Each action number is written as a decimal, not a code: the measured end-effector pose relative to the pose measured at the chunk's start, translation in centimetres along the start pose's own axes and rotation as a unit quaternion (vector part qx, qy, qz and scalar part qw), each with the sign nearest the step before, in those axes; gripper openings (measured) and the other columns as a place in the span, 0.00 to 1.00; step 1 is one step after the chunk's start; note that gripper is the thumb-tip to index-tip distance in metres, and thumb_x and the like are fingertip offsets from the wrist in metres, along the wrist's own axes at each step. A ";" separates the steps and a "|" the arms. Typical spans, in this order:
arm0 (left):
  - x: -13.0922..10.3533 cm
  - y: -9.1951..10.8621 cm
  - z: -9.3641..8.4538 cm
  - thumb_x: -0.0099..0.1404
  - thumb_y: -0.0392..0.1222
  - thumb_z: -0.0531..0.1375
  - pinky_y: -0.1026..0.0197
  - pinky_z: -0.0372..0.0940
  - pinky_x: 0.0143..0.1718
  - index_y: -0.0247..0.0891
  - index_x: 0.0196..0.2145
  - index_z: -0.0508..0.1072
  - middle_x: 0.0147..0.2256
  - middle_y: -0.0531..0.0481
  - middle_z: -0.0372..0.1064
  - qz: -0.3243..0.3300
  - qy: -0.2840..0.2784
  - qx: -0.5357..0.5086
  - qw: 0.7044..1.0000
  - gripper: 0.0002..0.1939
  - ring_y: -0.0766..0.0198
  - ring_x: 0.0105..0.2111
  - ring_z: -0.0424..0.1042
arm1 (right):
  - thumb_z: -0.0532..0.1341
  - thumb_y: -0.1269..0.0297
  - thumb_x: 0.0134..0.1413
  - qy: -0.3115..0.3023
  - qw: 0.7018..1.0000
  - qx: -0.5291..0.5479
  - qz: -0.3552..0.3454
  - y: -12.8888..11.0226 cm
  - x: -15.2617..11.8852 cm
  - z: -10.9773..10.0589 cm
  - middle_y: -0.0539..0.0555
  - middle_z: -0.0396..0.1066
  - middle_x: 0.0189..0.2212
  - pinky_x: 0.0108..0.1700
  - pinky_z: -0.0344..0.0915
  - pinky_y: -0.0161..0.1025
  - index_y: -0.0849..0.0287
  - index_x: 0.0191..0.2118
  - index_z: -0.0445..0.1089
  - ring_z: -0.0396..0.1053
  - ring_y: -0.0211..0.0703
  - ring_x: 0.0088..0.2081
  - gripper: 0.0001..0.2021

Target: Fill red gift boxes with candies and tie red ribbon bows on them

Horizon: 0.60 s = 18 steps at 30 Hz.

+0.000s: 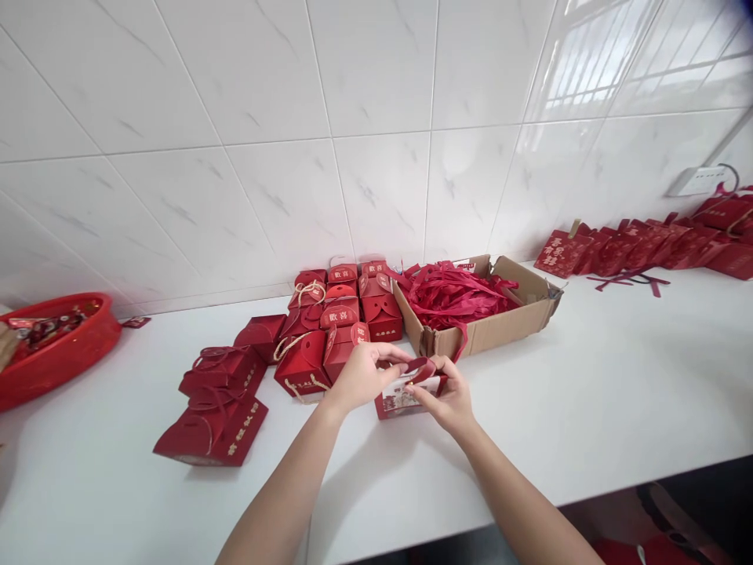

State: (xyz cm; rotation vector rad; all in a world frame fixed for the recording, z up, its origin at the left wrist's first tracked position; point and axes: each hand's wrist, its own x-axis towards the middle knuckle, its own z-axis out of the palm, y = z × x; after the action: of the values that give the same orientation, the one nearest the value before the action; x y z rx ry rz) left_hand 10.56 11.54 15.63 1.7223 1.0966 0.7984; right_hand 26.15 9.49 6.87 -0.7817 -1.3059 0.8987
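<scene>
A small red gift box [397, 402] with a pale printed side stands on the white table in front of me. A dark red ribbon [422, 367] loops up from its top. My left hand [365, 375] pinches the ribbon from the left, its fingers bent over the box. On the other side, my right hand [452, 399] grips the ribbon between thumb and fingers. Both hands hide much of the box top. Just left of it, filled red gift boxes [340, 315] are packed close together, some with cord handles.
Behind my right hand, a cardboard box [500, 326] holds a heap of red ribbons [450, 294]. Dark red boxes with ribbons [215, 428] stand at left. A red basin [88, 345] contains wrapped pieces. Red packets [632, 243] line the tiled wall [382, 94] at right.
</scene>
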 end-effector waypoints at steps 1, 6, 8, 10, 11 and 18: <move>-0.1 0.1 0.0 0.58 0.36 0.61 0.61 0.69 0.35 0.35 0.34 0.77 0.33 0.46 0.77 0.002 -0.006 -0.006 1.000 0.07 0.60 0.34 0.75 | 0.69 0.64 0.44 -0.006 1.000 0.002 -0.002 0.0 0.0 0.0 0.49 0.67 0.27 0.30 0.65 0.36 0.56 0.29 0.62 0.67 0.40 0.30 0.13; -0.4 0.3 -0.2 0.57 0.36 0.62 0.64 0.68 0.34 0.35 0.32 0.75 0.30 0.48 0.75 0.009 -0.029 -0.044 0.999 0.04 0.64 0.31 0.74 | 0.69 0.65 0.44 -0.028 0.999 -0.010 -0.035 0.2 0.0 -0.1 0.49 0.66 0.27 0.32 0.65 0.37 0.56 0.30 0.63 0.67 0.39 0.30 0.12; -0.5 0.2 -0.3 0.57 0.37 0.63 0.64 0.67 0.33 0.34 0.31 0.75 0.30 0.48 0.75 0.008 -0.043 -0.055 0.998 0.04 0.65 0.31 0.73 | 0.69 0.65 0.44 -0.029 0.999 -0.015 -0.043 0.2 0.0 -0.1 0.49 0.66 0.27 0.31 0.65 0.36 0.56 0.31 0.64 0.66 0.39 0.30 0.12; -0.5 0.0 -0.3 0.57 0.37 0.63 0.64 0.66 0.32 0.34 0.31 0.74 0.30 0.48 0.74 0.007 -0.047 -0.060 0.997 0.05 0.65 0.30 0.73 | 0.68 0.65 0.45 -0.028 0.998 -0.018 -0.046 0.2 -0.1 0.0 0.49 0.66 0.28 0.31 0.65 0.36 0.56 0.30 0.63 0.66 0.39 0.30 0.12; -0.5 -0.2 -0.4 0.57 0.38 0.63 0.64 0.66 0.32 0.34 0.31 0.74 0.29 0.48 0.74 0.005 -0.045 -0.059 0.997 0.05 0.65 0.30 0.72 | 0.68 0.64 0.45 -0.028 0.998 -0.018 -0.045 0.2 -0.1 0.0 0.49 0.66 0.27 0.30 0.65 0.36 0.56 0.30 0.63 0.67 0.39 0.29 0.12; -0.6 -0.2 -0.5 0.57 0.35 0.61 0.64 0.65 0.31 0.33 0.30 0.73 0.28 0.48 0.71 0.020 -0.053 -0.047 0.997 0.03 0.65 0.29 0.70 | 0.68 0.64 0.46 -0.030 0.998 -0.013 -0.050 0.1 -0.2 0.1 0.49 0.64 0.27 0.31 0.65 0.37 0.56 0.29 0.61 0.66 0.40 0.29 0.12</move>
State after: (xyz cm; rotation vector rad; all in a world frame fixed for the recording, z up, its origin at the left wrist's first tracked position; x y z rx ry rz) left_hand 9.83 11.17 15.63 1.6913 0.9411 0.7621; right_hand 25.99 9.35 6.76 -0.7085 -1.3996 0.8328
